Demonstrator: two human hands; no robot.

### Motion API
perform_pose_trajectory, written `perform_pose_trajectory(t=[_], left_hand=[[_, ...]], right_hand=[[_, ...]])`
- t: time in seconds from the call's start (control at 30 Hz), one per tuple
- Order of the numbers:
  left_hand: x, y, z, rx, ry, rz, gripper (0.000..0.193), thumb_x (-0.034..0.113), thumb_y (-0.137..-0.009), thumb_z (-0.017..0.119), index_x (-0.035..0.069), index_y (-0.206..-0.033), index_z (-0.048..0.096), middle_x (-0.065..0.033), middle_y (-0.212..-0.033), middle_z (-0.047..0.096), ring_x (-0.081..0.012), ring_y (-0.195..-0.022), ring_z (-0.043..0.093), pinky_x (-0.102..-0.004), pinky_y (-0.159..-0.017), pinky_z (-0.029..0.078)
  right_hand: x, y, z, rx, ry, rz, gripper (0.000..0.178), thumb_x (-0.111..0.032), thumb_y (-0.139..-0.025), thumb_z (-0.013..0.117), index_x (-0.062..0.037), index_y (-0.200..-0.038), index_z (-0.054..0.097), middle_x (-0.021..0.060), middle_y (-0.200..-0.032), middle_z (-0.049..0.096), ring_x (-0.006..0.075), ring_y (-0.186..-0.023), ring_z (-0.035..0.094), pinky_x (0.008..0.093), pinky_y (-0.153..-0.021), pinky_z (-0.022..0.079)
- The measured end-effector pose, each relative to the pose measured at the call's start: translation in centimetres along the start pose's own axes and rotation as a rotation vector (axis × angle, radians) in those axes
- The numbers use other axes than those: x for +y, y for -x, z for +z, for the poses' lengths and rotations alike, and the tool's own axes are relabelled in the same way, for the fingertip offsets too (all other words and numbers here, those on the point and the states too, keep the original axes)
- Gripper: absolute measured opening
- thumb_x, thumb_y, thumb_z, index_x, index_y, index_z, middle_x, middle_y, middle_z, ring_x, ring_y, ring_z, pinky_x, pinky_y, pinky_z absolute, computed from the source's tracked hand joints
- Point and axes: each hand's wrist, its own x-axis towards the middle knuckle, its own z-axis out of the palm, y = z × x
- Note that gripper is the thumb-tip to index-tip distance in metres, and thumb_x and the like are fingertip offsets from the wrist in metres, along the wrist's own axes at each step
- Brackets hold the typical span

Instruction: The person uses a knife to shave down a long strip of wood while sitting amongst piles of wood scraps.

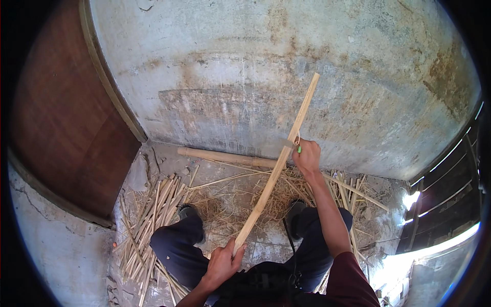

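Note:
A long pale bamboo slat [268, 190] slants up and away from my lap toward the wall. My left hand [223, 267] is closed round its near end, thumb along the top. Farther up, my right hand [308, 156] grips a knife; a bit of green handle [299, 150] shows by the fingers. The knife's short grey blade [288, 144] lies against the slat, crossing it. A thin curled shaving [297, 138] stands up beside the blade. Most of the knife's handle is hidden in my fist.
Cut bamboo strips [148, 225] lie heaped at left, with more strips [349, 192] at right. Shavings [220, 202] litter the floor between my feet. A bamboo pole [225, 156] lies along the stained wall [230, 77]. A brown door [71, 117] stands at left.

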Motion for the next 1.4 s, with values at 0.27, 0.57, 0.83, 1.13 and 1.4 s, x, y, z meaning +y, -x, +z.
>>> perform_pose_trajectory(t=[0.27,0.57,0.83,1.13,1.4], left_hand=[[-0.6,1.1,-0.4,-0.010,0.000,0.025,0.032,0.030,-0.105,0.065,-0.001,-0.109,0.063,-0.0223,-0.060,0.061,-0.0431,-0.056,0.067,-0.0516,-0.056,0.051],[-2.4,2.5,-0.5,-0.025,-0.065,0.022,0.034,0.032,-0.104,0.067,-0.002,-0.110,0.064,-0.0218,-0.060,0.063,-0.0445,-0.061,0.069,-0.0533,-0.059,0.053],[-4.2,3.9,-0.7,-0.052,-0.120,-0.003,0.035,0.034,-0.102,0.068,0.000,-0.112,0.065,-0.0213,-0.062,0.064,-0.0450,-0.063,0.069,-0.0540,-0.062,0.055],[-6.2,4.6,-2.7,0.017,-0.030,-0.068,0.029,0.032,-0.104,0.066,0.003,-0.101,0.063,-0.0224,-0.064,0.064,-0.0451,-0.064,0.068,-0.0567,-0.064,0.052],[-6.8,3.1,-3.5,0.089,-0.008,-0.118,0.033,0.034,-0.105,0.065,0.001,-0.097,0.063,-0.0223,-0.063,0.062,-0.0449,-0.061,0.066,-0.0532,-0.060,0.050]], right_hand=[[2.0,-0.6,1.0,0.090,0.047,0.100,0.010,-0.009,-0.082,0.065,-0.0076,-0.084,0.074,0.0237,-0.074,0.069,0.0473,-0.074,0.069,0.0568,-0.071,0.055],[8.0,-1.1,2.7,0.127,0.139,0.316,0.020,-0.015,-0.085,0.067,-0.0117,-0.098,0.082,0.0275,-0.085,0.072,0.0481,-0.086,0.071,0.0558,-0.079,0.058],[12.2,-0.6,4.6,-0.030,0.145,0.521,0.025,-0.022,-0.087,0.066,-0.0074,-0.100,0.082,0.0274,-0.101,0.076,0.0473,-0.093,0.074,0.0542,-0.088,0.060],[20.8,0.7,3.8,-0.120,0.336,0.773,0.035,-0.028,-0.090,0.060,-0.0018,-0.104,0.079,0.0283,-0.105,0.076,0.0440,-0.092,0.076,0.0525,-0.084,0.059],[4.4,-2.0,1.9,-0.477,-0.894,0.713,0.039,-0.035,-0.100,0.060,-0.0062,-0.118,0.077,0.0020,-0.076,0.059,0.0073,-0.048,0.034,0.0278,-0.046,0.026]])
